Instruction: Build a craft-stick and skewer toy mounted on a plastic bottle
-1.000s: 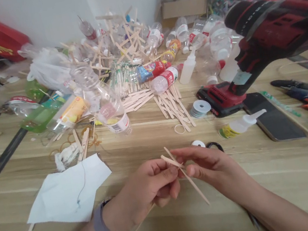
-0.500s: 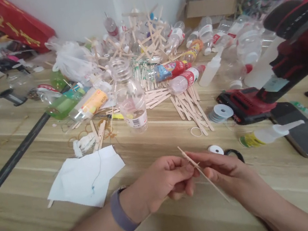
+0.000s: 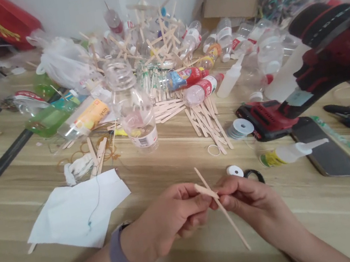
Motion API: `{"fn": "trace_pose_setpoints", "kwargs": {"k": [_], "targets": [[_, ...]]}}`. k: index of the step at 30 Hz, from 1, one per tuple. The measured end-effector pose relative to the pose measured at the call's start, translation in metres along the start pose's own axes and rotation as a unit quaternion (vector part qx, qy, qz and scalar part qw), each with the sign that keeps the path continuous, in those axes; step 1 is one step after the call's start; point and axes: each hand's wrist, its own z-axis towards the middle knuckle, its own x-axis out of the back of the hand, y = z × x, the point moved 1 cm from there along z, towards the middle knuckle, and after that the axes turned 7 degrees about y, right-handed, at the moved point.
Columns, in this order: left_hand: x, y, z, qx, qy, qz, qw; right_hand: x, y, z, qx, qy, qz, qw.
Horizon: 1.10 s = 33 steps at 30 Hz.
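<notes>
Two wooden craft sticks cross each other in an X between my hands. The long craft stick (image 3: 233, 224) slants down to the right, and the other craft stick (image 3: 205, 190) lies over it with its broad face up. My left hand (image 3: 172, 216) pinches them from the left, thumb on top near the crossing. From the other side my right hand (image 3: 255, 200) closes finger and thumb at the crossing, covering part of the sticks. Just beyond the right hand lie a small white spool (image 3: 234, 171) and a black ring (image 3: 254, 176).
A clear wide-mouth bottle (image 3: 134, 111) stands ahead, with loose craft sticks (image 3: 207, 125) and several bottles behind it. White paper (image 3: 81, 211) lies left. On the right are a red-black power tool (image 3: 270, 117), a wire spool (image 3: 240, 128), a glue bottle (image 3: 286, 154) and a phone (image 3: 328, 154).
My view has swung right, so the table things sit further left. The sticks have turned, showing the upper one's broad face. My right fingers, stretched before, now curl in to a pinch.
</notes>
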Motion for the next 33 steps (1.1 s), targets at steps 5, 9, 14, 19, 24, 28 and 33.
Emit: {"fn": "trace_pose_setpoints", "kwargs": {"k": [5, 9, 14, 19, 24, 28, 33], "targets": [[-0.001, 0.002, -0.002, 0.011, -0.010, 0.036, 0.999, 0.005, 0.000, -0.003, 0.060, -0.033, -0.011, 0.998], [0.003, -0.004, -0.003, 0.016, -0.051, 0.039, 0.998, 0.008, 0.003, -0.006, 0.094, -0.086, -0.028, 0.992], [0.005, -0.005, -0.005, 0.008, -0.047, 0.066, 0.997, 0.005, 0.002, -0.010, 0.104, -0.087, -0.038, 0.990], [0.003, 0.003, -0.009, -0.062, -0.016, 0.128, 0.990, 0.000, -0.001, -0.011, 0.083, -0.043, -0.054, 0.994], [0.003, 0.002, -0.008, -0.030, -0.038, 0.085, 0.995, -0.001, -0.002, -0.008, 0.098, -0.039, -0.023, 0.994], [0.002, 0.001, -0.005, -0.022, -0.034, 0.023, 0.999, -0.001, -0.001, -0.004, 0.064, -0.005, -0.013, 0.998], [0.000, 0.002, -0.003, -0.006, -0.042, 0.000, 0.999, 0.000, 0.000, 0.000, 0.029, 0.013, 0.015, 0.999]]}}
